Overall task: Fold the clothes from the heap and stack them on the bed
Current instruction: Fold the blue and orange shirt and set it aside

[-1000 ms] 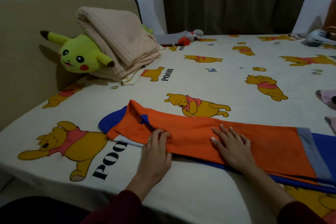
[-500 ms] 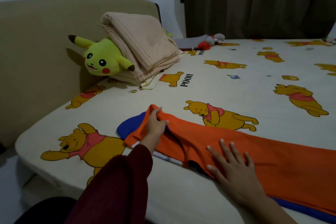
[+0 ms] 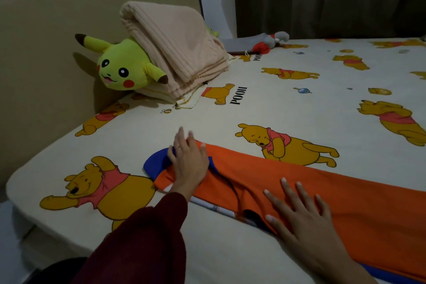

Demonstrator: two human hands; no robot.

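Note:
An orange garment with blue trim lies folded lengthwise in a long strip across the near side of the bed. My left hand lies flat with straight fingers on its left end, over the blue collar part. Further right, my right hand presses flat on the orange cloth near its front edge, fingers spread. The heap of clothes is out of view.
A folded beige blanket leans on a yellow plush toy at the padded headboard. A grey and red soft toy lies at the far edge before dark curtains. The bed's corner and front edge are close to me.
My left hand reached up to the garment's left end, pinched its top edge, then let go and now lies flat on it. The view has swung left. My right hand stays pressed down.

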